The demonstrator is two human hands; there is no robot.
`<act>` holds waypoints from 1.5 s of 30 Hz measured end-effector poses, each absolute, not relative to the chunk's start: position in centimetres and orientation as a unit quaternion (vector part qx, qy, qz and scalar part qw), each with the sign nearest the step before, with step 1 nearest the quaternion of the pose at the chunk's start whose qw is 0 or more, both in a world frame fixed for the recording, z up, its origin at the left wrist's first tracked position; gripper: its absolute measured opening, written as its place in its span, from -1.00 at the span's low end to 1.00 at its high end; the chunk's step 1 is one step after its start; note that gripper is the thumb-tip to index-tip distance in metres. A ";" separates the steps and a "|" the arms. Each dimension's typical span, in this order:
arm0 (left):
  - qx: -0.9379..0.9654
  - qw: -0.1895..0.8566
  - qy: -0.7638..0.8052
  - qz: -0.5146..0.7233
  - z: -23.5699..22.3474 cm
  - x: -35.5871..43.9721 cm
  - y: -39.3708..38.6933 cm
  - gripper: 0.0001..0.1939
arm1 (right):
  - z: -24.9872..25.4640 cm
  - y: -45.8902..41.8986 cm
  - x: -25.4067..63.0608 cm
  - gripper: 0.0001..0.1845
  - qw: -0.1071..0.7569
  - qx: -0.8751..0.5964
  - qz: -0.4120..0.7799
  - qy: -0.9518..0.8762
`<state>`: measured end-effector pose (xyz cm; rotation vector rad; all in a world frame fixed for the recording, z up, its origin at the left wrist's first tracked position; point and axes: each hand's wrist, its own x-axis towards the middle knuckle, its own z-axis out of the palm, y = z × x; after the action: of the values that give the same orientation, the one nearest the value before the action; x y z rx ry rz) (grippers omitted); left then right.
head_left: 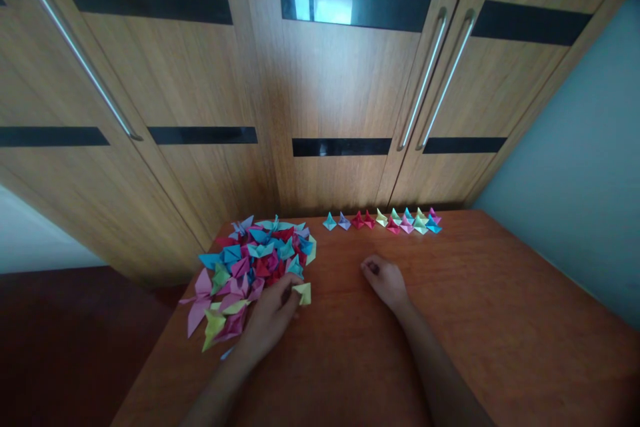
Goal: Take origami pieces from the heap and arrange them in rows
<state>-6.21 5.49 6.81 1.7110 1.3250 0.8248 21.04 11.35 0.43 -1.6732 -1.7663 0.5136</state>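
My left hand point(276, 307) pinches a small yellow folded-paper piece point(305, 293) between thumb and fingers, at the right front edge of a heap of colourful origami pieces point(260, 250). The heap mixes pink, red, blue, green and yellow paper, and my hand and wrist cover part of it. Loosely curled, my right hand point(386, 280) rests on the tabletop to the right, apart from any paper, and nothing shows in its fingers. Beyond it, along the back edge, several small origami boats point(393, 225) stand in a line, bunched closer together toward the right.
The brown wooden table point(480, 307) reaches back to a wooden cupboard point(340, 87) with long metal handles point(425, 80). A pale blue wall point(575, 173) borders the table on the right. Dark floor point(75, 333) lies beyond the left edge.
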 end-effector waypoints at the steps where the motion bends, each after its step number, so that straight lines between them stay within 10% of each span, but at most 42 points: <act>1: 0.662 0.437 0.506 0.339 6.6 -5.8 5.9 -0.83 | 0.4 11.4 21.0 -0.81 0.339 -0.623 0.215 -0.672; 14: 0.610 0.531 0.473 0.350 2.5 -0.9 9.5 -0.82 | 1.1 10.1 18.1 -0.68 0.411 -0.357 0.561 -0.623; 30: 0.558 0.611 0.427 0.364 3.5 -1.0 8.5 -0.65 | 1.8 10.3 18.4 -0.75 0.432 -0.364 0.511 -0.647; 45: 0.731 0.292 0.468 0.402 3.3 -1.8 7.3 -0.85 | 2.4 9.8 18.8 -0.76 0.471 -0.418 0.546 -0.552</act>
<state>-1.78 7.30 3.31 1.9473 1.2483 1.0724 18.80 9.82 2.42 -1.0240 -1.3523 1.3373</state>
